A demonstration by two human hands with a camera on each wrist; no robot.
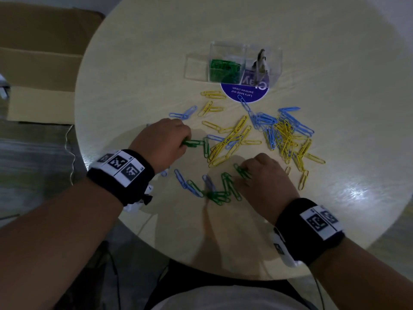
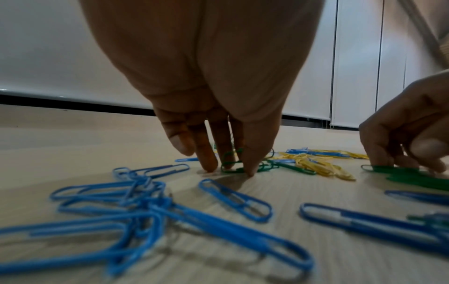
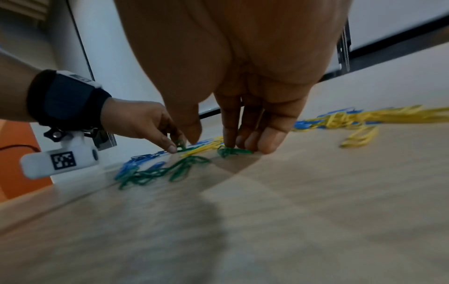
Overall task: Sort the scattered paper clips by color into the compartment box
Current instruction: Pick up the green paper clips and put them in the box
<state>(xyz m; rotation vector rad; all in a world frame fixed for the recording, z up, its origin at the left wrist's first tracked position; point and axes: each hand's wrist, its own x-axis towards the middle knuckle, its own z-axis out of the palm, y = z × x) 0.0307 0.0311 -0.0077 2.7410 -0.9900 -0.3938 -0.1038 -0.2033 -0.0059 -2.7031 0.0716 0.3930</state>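
Green, yellow and blue paper clips lie scattered on the round table (image 1: 134, 63). My left hand (image 1: 185, 142) pinches green paper clips (image 1: 194, 143) at the left edge of the heap; the left wrist view shows its fingertips (image 2: 250, 171) down on the table around a green clip (image 2: 229, 163). My right hand (image 1: 241, 178) has its fingers curled over a bunch of green clips (image 1: 242, 171), pressed to the table in the right wrist view (image 3: 233, 150). The clear compartment box (image 1: 277, 61) stands at the far side, with green clips (image 1: 224, 69) in its middle compartment.
Loose green clips (image 1: 220, 193) lie between the hands, a yellow pile (image 1: 230, 142) and a blue-yellow tangle (image 1: 283, 130) beyond them. A purple round sticker (image 1: 244, 92) sits under the box. A silvery object (image 1: 260, 61) stands in the right compartment. A cardboard box (image 1: 40, 63) lies left.
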